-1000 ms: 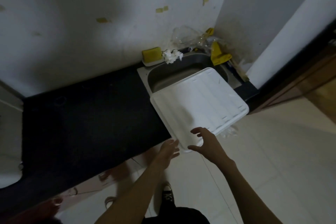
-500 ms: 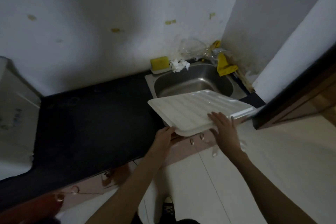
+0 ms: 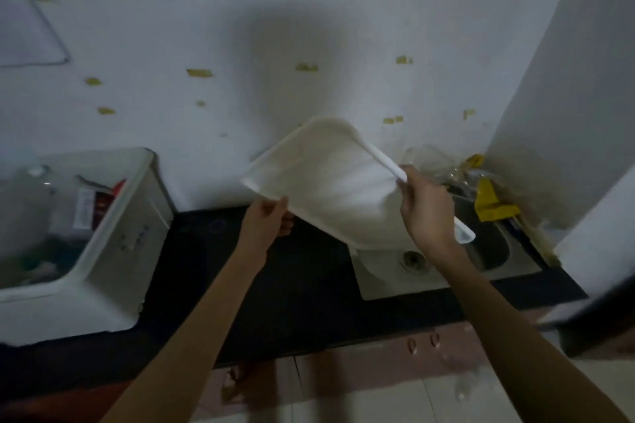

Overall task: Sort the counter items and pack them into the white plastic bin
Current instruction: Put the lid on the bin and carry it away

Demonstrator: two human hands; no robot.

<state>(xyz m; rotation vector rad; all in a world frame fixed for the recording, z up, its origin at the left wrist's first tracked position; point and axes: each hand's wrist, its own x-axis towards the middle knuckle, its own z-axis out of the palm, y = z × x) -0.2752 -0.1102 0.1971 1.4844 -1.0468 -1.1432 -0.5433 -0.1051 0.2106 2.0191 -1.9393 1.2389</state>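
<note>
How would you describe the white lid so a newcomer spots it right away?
Start at the dark countertop with the steel sink at its right end. Above the sink's left edge, both hands hold up a flat white lid, the left hand at its lower-left edge, the right hand at its right rim. Unlike the deep white bin at left, it is thin, tilted and airborne.

steel sink (image 3: 488, 251), black counter (image 3: 302, 285), yellow cloth (image 3: 489, 204), taped wall (image 3: 240, 45)

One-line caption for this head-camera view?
Both hands, left and right, hold a white lid tilted above the counter, white bin at left.
</note>
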